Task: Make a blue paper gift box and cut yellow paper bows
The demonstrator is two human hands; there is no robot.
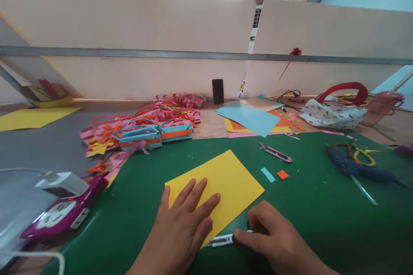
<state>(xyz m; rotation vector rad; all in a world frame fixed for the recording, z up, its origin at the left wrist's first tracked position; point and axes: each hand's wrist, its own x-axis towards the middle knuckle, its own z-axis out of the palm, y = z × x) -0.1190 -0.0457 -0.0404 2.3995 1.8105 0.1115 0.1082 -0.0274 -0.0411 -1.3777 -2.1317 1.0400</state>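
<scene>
Paper sheet (237,180) is plain yellow, cutter (222,240) mainly white, work mat (309,232) green. Thread snips (276,154) show pink, glue gun (350,165) dark blue. Paper boxes (176,132) are light blue banded with orange; cloth item (332,114) is white with scattered small print.

Free green mat (318,212) between the right hand (275,234) and an obstacle, the glue gun (350,166)

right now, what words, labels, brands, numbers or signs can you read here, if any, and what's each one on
No text can be read for certain.
Pale patch on the purple power strip: too blurred to read.
Dark marks between the wall panels: too small to tell if they are writing.
Colourful sticker low on the wall: too small to read.
Utility knife: nothing readable.
Yellow sheet: no writing visible.
</scene>
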